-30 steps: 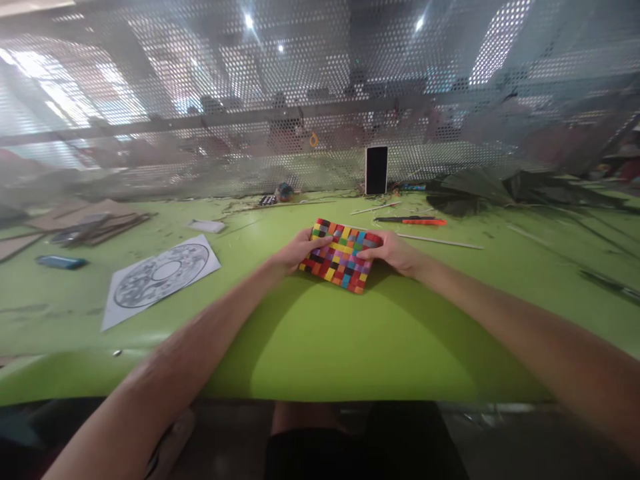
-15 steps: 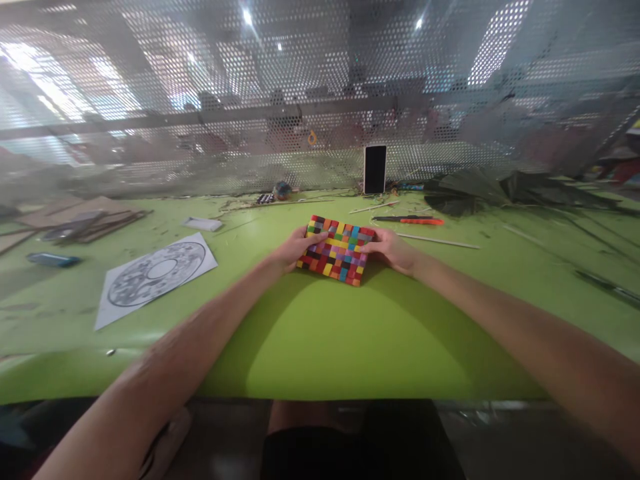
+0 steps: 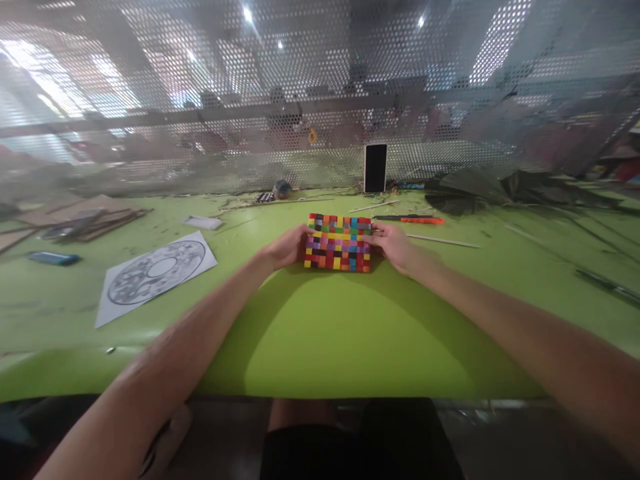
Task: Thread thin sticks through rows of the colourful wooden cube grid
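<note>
A flat rectangular block of small multicoloured squares (image 3: 339,243) lies on the green table (image 3: 320,333), squared up with the table edge. My left hand (image 3: 286,247) grips its left side with curled fingers. My right hand (image 3: 395,244) grips its right side, thumb on the top edge. Both arms reach forward from the near edge of the table.
A printed sheet with a round pattern (image 3: 155,273) lies to the left. A dark phone (image 3: 375,168) stands against the perforated metal screen. An orange-handled tool (image 3: 410,219), thin sticks (image 3: 440,241), cardboard pieces (image 3: 85,220) and a blue object (image 3: 53,258) lie around. Dark leaves (image 3: 500,187) are at the right.
Both hands have turned the coloured block from a slanted position to square with the table and shifted it slightly farther away.
</note>
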`<action>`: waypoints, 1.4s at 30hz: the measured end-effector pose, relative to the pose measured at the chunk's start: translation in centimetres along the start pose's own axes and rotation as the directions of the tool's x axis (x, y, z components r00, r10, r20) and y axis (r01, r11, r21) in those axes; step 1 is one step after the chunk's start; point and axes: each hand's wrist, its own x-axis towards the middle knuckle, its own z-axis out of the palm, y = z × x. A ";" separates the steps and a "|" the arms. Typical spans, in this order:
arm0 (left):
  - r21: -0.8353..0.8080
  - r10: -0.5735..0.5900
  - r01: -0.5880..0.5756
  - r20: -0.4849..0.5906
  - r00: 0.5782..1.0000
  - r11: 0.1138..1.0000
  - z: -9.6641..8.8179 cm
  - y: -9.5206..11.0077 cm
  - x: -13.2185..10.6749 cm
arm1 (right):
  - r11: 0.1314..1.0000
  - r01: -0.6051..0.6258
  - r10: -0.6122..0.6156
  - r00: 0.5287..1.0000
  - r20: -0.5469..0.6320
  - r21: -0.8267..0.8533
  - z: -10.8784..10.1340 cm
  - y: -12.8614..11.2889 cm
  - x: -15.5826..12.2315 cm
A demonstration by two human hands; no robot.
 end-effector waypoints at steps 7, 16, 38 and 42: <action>0.060 0.052 -0.055 0.054 0.997 0.997 0.1 -0.1 -0.3 | 1.000 0.018 -0.018 1.000 -0.005 -0.013 -0.4 0.2 0.1; 0.222 0.065 -0.051 -0.052 0.997 0.974 0.2 0.1 -0.1 | 1.000 0.021 -0.022 0.999 0.034 0.023 -0.6 0.0 0.2; 0.265 0.163 -0.126 -0.121 0.979 0.956 1.0 -1.4 0.2 | 0.967 0.060 -0.045 0.997 0.069 -0.247 0.0 0.2 -0.2; 0.178 0.181 -0.154 -0.146 0.973 0.972 1.9 -1.3 -0.1 | 0.971 0.050 -0.016 0.989 0.145 -0.233 -0.2 0.3 -0.2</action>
